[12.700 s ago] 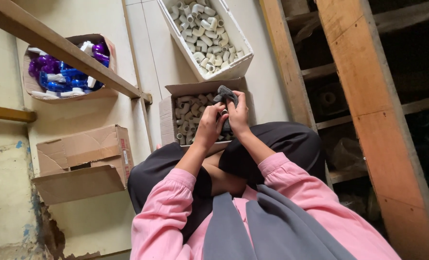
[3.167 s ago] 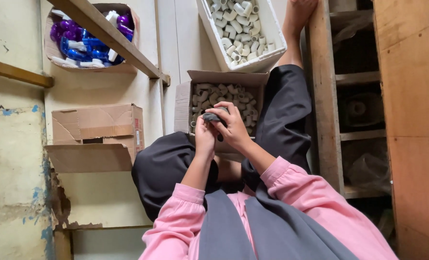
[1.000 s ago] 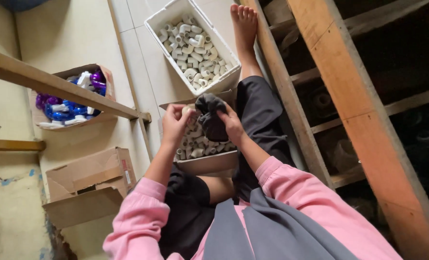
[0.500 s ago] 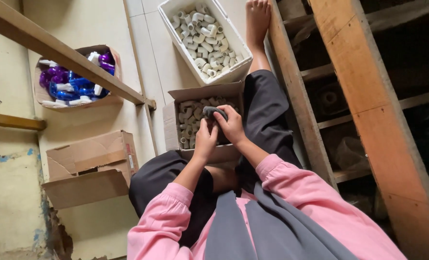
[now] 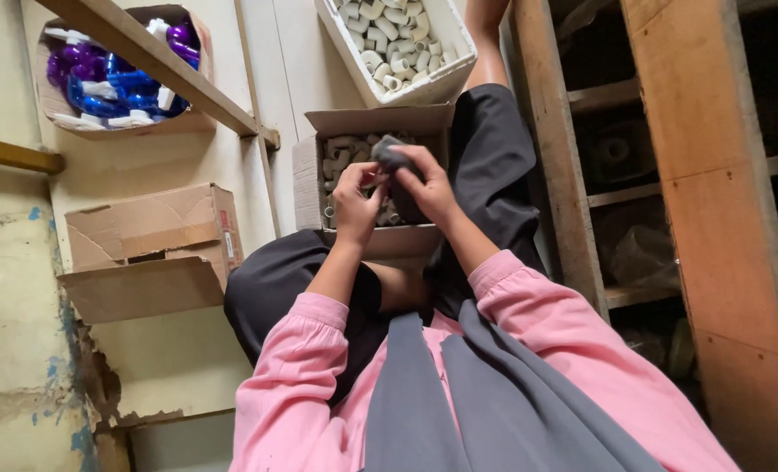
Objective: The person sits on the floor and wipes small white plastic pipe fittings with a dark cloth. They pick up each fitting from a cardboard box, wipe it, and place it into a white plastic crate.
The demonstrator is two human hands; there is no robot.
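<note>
Both hands meet over the open brown cardboard box of small pale plastic pipe fittings (image 5: 354, 175) that sits just beyond the person's lap. The right hand (image 5: 428, 188) grasps a dark grey cloth (image 5: 393, 157) — bunched, held just above the box. The left hand (image 5: 356, 199) pinches at something small beside the cloth, likely one fitting, though it is too hidden to tell. Farther off lies a white tray of similar fittings (image 5: 446, 52).
</note>
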